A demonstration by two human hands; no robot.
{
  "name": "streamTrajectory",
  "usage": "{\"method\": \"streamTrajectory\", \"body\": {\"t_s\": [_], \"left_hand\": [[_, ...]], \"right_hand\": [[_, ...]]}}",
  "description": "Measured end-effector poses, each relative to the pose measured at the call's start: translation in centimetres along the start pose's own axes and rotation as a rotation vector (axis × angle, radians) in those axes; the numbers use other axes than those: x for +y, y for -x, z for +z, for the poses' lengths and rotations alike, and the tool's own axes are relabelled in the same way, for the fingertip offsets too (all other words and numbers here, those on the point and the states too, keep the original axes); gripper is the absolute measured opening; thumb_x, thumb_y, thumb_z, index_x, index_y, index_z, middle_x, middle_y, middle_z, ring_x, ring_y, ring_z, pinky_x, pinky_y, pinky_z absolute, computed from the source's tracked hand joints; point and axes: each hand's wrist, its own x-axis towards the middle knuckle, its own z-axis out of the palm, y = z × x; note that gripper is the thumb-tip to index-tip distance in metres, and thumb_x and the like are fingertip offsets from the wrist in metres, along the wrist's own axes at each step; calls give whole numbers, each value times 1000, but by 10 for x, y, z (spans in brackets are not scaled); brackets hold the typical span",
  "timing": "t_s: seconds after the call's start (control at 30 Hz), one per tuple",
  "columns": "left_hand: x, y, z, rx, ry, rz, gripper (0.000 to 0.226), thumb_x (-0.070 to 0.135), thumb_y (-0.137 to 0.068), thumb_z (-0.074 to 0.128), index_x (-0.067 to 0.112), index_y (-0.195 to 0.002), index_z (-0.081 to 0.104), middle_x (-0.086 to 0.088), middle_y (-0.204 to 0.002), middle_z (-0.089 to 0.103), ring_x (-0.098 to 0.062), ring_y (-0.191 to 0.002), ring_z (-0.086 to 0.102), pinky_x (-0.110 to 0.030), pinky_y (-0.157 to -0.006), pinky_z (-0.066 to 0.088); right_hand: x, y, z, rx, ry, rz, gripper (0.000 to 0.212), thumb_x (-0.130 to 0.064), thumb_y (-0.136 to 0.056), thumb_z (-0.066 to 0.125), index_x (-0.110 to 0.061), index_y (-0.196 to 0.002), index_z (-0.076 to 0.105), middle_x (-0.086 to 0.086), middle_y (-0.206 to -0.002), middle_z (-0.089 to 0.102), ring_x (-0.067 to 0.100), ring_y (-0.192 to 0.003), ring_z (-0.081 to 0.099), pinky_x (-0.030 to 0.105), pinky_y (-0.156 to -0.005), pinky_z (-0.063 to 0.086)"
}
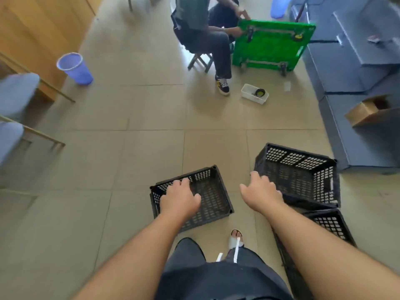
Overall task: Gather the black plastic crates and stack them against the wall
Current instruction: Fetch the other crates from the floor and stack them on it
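Observation:
Three black plastic mesh crates stand on the tiled floor in front of me. My left hand (179, 199) is spread over the middle crate (213, 197), its fingertips touching the far left rim and the thumb held apart. My right hand (262, 192) is open, its fingers reaching the near left corner of the larger crate (303, 172) on the right. A third crate (326, 226) lies below that one, partly hidden by my right forearm. All three crates look empty.
A person sits on a stool (200, 59) ahead, working on a green wheeled cart (270, 46) tipped on edge. A small white tray (254, 94) lies near their foot. Grey cases (355, 68) and a cardboard box (368, 109) line the right side. A purple bin (74, 68) and chairs stand on the left.

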Motion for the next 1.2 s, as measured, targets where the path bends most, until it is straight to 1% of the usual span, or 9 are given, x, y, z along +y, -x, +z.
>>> {"method": "streamTrajectory", "body": {"t_s": [0.1, 0.23, 0.37, 0.47, 0.57, 0.7, 0.87, 1.0, 1.2], "left_hand": [[-18, 4, 15, -2, 22, -91, 60, 47, -97, 46, 21, -150, 37, -5, -148, 44, -28, -133, 45, -44, -100, 43], [-52, 9, 35, -28, 91, -199, 60, 46, -97, 47, 22, -151, 36, -5, -147, 45, -27, -133, 44, -44, -99, 42], [-93, 3, 49, -60, 114, -277, 57, 45, -97, 48, 24, -149, 39, -4, -146, 46, -27, -132, 45, -45, -99, 42], [-121, -12, 57, -85, 134, -301, 57, 45, -96, 49, 24, -148, 41, -5, -145, 48, -28, -131, 47, -46, -99, 43], [-148, -28, 64, -108, 165, -316, 60, 46, -95, 51, 23, -150, 40, -5, -147, 47, -28, -133, 46, -46, -101, 43], [-176, -52, 73, -127, 177, -332, 57, 43, -96, 51, 22, -148, 42, -6, -146, 47, -28, -134, 44, -45, -101, 42], [-198, -92, 92, -138, 253, -377, 57, 43, -95, 53, 22, -147, 44, -7, -145, 48, -31, -134, 45, -45, -102, 43], [-212, -128, 122, -155, 266, -388, 58, 43, -95, 53, 22, -148, 43, -6, -148, 47, -30, -135, 44, -46, -105, 44], [-226, -185, 176, -182, 263, -423, 59, 43, -94, 53, 20, -148, 44, -9, -149, 46, -34, -135, 45, -47, -107, 43]], "right_hand": [[-15, -15, 14, -57, 12, -61, 56, -44, -104, 41, -19, -154, 35, 15, -152, 45, 37, -136, 46, 50, -107, 40], [-35, -33, 44, -156, -13, -57, 58, -45, -102, 43, -18, -153, 36, 15, -149, 49, 37, -131, 50, 48, -106, 45], [-62, -49, 74, -188, -92, -69, 65, -48, -96, 45, -20, -154, 36, 13, -143, 54, 35, -120, 59, 55, -99, 52], [-80, -63, 89, -168, -131, -44, 66, -48, -95, 46, -21, -155, 35, 12, -143, 55, 34, -119, 60, 54, -98, 53], [-92, -78, 102, -150, -146, 12, 60, -43, -99, 48, -16, -152, 38, 16, -143, 54, 37, -123, 57, 50, -100, 51], [-98, -99, 122, -124, -132, 54, 56, -39, -101, 49, -14, -150, 40, 18, -143, 53, 38, -125, 55, 49, -99, 51], [-101, -135, 145, -101, -107, 80, 53, -39, -102, 49, -13, -148, 41, 17, -138, 56, 36, -117, 59, 51, -95, 55], [-106, -177, 175, -141, -144, 91, 53, -39, -102, 49, -13, -149, 40, 16, -134, 58, 34, -115, 60, 46, -90, 55], [-105, -243, 238, -192, -126, 73, 50, -37, -100, 48, -14, -144, 41, 16, -130, 60, 37, -110, 63, 52, -91, 58]]}}
